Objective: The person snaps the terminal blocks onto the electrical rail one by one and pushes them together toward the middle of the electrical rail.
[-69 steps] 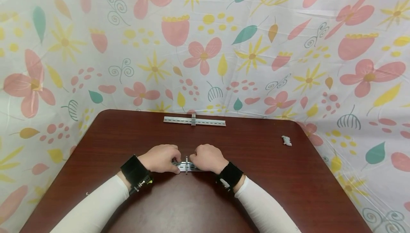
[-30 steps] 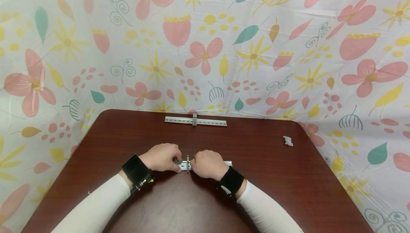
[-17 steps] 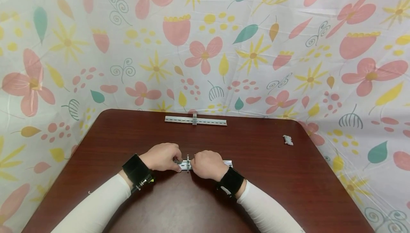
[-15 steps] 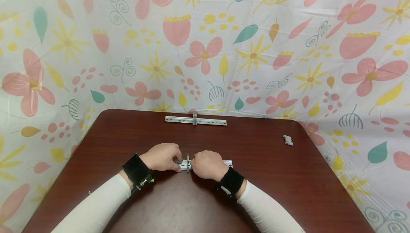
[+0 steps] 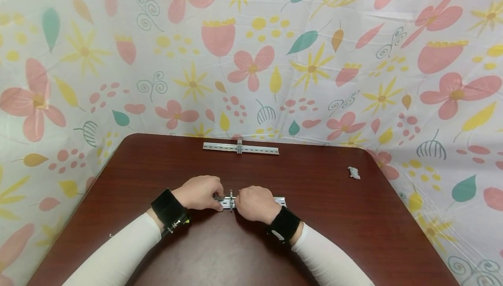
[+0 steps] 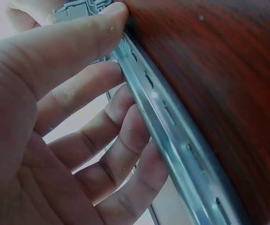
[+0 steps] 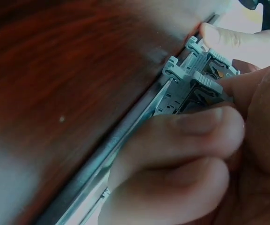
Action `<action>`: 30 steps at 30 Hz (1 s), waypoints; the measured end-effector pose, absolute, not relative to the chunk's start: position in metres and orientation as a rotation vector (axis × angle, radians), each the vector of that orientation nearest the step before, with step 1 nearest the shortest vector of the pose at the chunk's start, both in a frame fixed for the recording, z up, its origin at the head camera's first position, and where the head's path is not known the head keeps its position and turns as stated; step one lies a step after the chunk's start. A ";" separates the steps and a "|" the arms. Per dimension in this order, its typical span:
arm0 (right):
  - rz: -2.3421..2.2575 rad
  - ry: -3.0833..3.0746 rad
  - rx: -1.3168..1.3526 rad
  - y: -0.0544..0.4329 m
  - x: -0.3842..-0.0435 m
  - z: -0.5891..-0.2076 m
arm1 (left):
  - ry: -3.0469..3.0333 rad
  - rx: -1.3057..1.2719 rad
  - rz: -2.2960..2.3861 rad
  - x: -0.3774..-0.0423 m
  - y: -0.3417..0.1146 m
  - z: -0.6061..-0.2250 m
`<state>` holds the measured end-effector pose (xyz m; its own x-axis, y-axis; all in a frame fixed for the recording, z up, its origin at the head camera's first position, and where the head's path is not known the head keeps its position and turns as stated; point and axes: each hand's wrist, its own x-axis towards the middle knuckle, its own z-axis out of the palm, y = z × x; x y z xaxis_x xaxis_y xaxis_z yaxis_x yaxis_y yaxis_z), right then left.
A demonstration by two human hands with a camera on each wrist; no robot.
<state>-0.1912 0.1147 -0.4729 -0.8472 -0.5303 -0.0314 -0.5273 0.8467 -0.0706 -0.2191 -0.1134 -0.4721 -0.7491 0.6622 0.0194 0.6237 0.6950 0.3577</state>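
A slotted metal DIN rail (image 5: 226, 203) lies across the table in front of me. My left hand (image 5: 199, 193) grips its left part; in the left wrist view the thumb and curled fingers are on either side of the rail (image 6: 165, 126). In the right wrist view two grey terminal blocks sit across the rail, a farther one (image 7: 216, 66) and a nearer one (image 7: 173, 97), a small gap apart. My right hand (image 5: 256, 203), fingers curled, pinches the nearer block and hides much of it. The rail's right end shows beyond this hand.
Another DIN rail (image 5: 259, 149) with grey blocks at its middle lies at the table's far edge. A loose grey terminal block (image 5: 353, 173) lies at the right. A small pale object (image 5: 111, 235) is beside the left sleeve. A floral curtain (image 5: 251, 102) hangs behind the table (image 5: 314, 190).
Since the earliest frame my right hand has shifted slightly nearer to me, and the rail's right end has come into sight behind it. Over the last second both hands look almost still.
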 end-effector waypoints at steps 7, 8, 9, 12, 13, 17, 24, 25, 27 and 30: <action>-0.211 2.957 -0.752 0.116 -0.192 -0.472 | 2.765 1.070 0.556 -0.217 -0.114 -0.470; -0.225 2.954 -0.750 0.116 -0.192 -0.472 | 2.764 1.072 0.558 -0.217 -0.114 -0.469; -0.236 2.947 -0.746 0.117 -0.193 -0.472 | 2.763 1.074 0.561 -0.217 -0.114 -0.469; -0.264 2.927 -0.740 0.119 -0.193 -0.471 | 2.764 1.071 0.557 -0.216 -0.114 -0.468; -0.273 2.921 -0.743 0.120 -0.194 -0.470 | 2.762 1.073 0.561 -0.216 -0.114 -0.468; -0.277 2.905 -0.757 0.123 -0.195 -0.468 | 2.762 1.075 0.559 -0.217 -0.113 -0.469; -0.361 2.899 -0.765 0.132 -0.197 -0.455 | 2.758 1.080 0.560 -0.217 -0.114 -0.470; -0.378 2.904 -0.759 0.134 -0.198 -0.453 | 2.756 1.083 0.561 -0.217 -0.114 -0.469; -0.402 2.925 -0.737 0.140 -0.201 -0.448 | 2.757 1.091 0.560 -0.217 -0.115 -0.468; -0.428 2.959 -0.677 0.150 -0.208 -0.442 | 2.762 1.104 0.563 -0.216 -0.115 -0.468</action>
